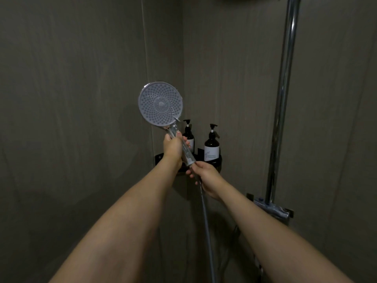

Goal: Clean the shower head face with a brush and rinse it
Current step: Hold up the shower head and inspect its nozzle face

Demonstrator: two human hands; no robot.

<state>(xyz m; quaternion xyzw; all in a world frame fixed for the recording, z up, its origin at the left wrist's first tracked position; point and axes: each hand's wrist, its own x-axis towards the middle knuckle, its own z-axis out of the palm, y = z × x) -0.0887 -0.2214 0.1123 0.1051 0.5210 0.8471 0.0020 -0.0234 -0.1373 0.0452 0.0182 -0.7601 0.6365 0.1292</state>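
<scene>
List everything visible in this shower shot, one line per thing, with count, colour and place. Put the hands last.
shower head: one, grey nozzle face with chrome and clear handle, held up centre, face toward the camera
hose: one, silver, running down from the handle's base
pump bottles: two, dark with pale labels, standing on the corner shelf
corner shelf: one, black, in the wall corner behind the hands
riser pipe: one, chrome, upright on the right
mixer valve: one, chrome, at the pipe's foot
walls: grey-brown panels, all round
left hand: one, gripping the handle
right hand: one, holding the handle's base where the hose joins
</scene>
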